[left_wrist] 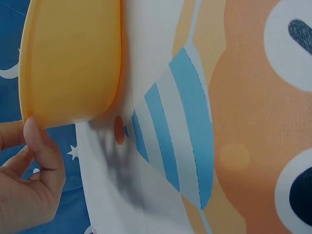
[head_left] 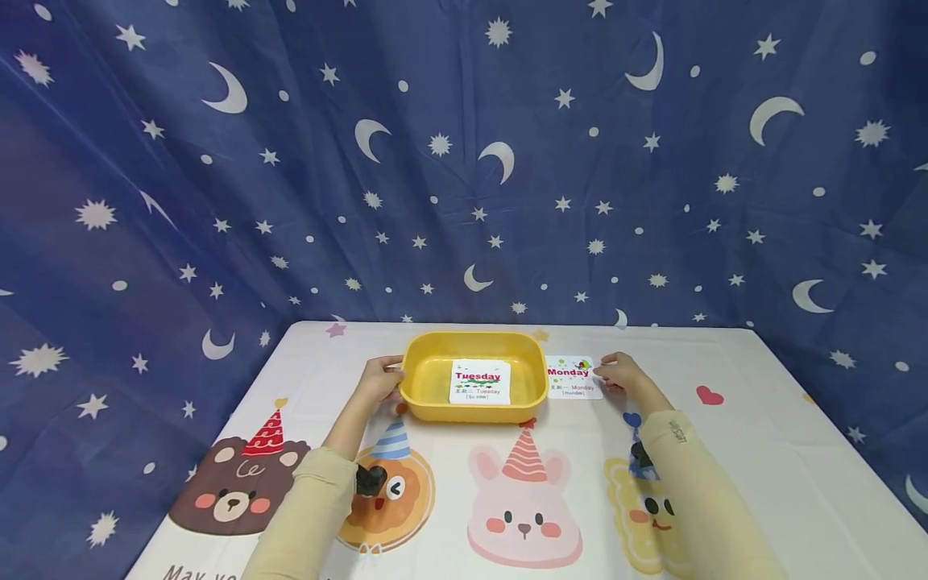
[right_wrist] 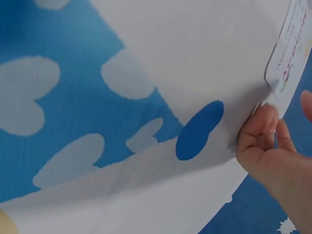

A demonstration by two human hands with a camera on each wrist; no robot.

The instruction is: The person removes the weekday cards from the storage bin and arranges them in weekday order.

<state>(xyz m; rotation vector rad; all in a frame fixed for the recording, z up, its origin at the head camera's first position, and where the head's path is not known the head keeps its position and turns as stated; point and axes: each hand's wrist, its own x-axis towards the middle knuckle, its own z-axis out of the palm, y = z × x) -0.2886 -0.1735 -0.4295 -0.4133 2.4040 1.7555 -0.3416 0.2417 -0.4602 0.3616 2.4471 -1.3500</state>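
Note:
A yellow plastic basin (head_left: 474,414) stands near the far edge of the table. My left hand (head_left: 380,379) holds its left end, with thumb and fingers pinching the rim in the left wrist view. Inside the basin lies a white card printed "Tuesday" (head_left: 480,393). Just right of the basin is a "Monday" card (head_left: 573,379), its left edge beside the basin wall. My right hand (head_left: 625,374) is at that card's right edge, fingertips right by it. In the right wrist view the fingers (right_wrist: 258,122) are bent below the card's corner, with no card between them.
A white tablecloth (head_left: 754,451) with printed cartoon animals covers the table. Dark blue star-and-moon curtain (head_left: 464,161) hangs behind and at both sides, close to the table's far edge.

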